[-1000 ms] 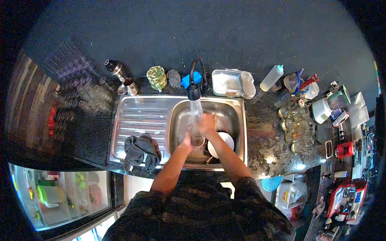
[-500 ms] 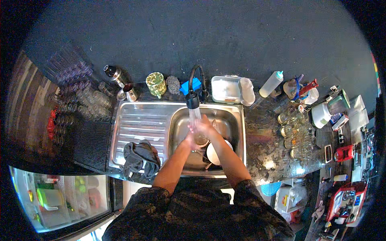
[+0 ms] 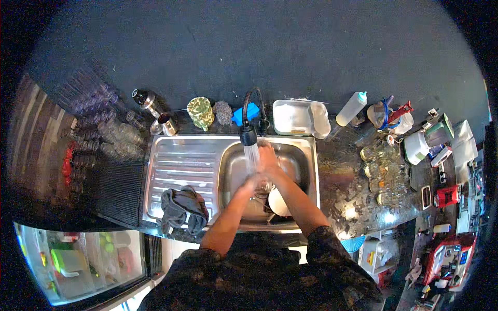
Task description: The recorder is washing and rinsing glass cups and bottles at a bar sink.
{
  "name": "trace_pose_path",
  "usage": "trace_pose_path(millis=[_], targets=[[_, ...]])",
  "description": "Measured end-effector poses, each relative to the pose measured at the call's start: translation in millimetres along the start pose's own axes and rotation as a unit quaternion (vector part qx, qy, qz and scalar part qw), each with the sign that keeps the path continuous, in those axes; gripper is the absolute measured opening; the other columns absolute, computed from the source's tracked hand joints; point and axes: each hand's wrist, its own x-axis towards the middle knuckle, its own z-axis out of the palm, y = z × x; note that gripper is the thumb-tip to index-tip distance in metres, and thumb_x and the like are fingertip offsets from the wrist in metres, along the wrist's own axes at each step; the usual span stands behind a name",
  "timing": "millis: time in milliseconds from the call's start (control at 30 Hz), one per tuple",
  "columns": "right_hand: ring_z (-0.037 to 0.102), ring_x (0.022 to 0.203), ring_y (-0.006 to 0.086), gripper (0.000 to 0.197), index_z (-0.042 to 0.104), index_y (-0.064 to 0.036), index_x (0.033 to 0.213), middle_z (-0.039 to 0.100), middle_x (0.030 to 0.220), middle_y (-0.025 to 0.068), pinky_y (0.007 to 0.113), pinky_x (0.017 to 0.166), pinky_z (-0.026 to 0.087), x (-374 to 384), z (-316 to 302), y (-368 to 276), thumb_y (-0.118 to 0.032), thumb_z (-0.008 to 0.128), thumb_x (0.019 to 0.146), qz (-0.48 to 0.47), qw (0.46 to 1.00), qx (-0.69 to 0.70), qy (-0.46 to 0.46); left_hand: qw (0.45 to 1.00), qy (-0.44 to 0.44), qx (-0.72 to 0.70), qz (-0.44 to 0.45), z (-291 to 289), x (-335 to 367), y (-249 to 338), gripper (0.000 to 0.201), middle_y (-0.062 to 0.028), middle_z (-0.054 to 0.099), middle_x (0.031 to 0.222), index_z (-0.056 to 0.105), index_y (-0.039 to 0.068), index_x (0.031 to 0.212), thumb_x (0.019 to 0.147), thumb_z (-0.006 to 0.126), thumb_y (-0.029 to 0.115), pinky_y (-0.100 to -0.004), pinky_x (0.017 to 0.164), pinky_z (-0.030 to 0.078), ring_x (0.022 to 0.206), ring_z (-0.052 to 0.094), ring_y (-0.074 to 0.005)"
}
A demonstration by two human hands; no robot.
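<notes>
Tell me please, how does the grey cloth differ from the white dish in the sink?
Colour: the grey cloth is dark, the white dish pale. Shape: the cloth is crumpled, the dish rounded. Place: the cloth lies on the ridged drainboard, the dish in the basin, partly hidden by the right forearm. Both are on the same metal sink unit.

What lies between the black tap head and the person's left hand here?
A stream of water: in the head view it falls from the black tap head toward the blurred left hand.
</notes>
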Motion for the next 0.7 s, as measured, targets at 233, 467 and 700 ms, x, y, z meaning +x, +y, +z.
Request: trace_pose_path(millis=[233,467,700], targets=[[0.047,0.105,0.0222,0.025,0.059,-0.0133,0.105,0.052,0.116,0.0028,0.037,0.081,0.041,69,15,7,-0.017,0.052,0.081,-0.099,0.918,-0.363,-0.128,0.802,0.183,0.453,0.343,5,-76,17,0.066,-0.0095,0.062,0.102,0.049,0.004,0.117,0.066,0.079,0.032,-0.0315,0.084,0.047,0.097,0.058,-0.0168],[0.052,0.104,0.0227,0.021,0.061,-0.0141,0.100,0.060,0.105,0.0067,0.032,0.080,0.044,95,19,2,-0.017,0.053,0.081,-0.060,0.924,-0.335,-0.175,0.918,0.002,0.186,0.351,4,-98,22,0.063,-0.0064,0.062,0.105,0.044,0.002,0.121,0.072,0.078,0.023,-0.0302,0.082,0.049,0.094,0.059,-0.0160],[0.053,0.096,0.0273,0.027,0.052,-0.0078,0.104,0.054,0.106,0.0142,0.039,0.079,0.047,78,-7,-4,-0.012,0.053,0.078,0.026,0.988,-0.126,-0.084,0.994,-0.076,0.022,0.074,0,-100,8,0.049,-0.0097,0.061,0.106,0.050,0.005,0.117,0.080,0.066,0.032,-0.0356,0.080,0.050,0.093,0.060,-0.0224]])
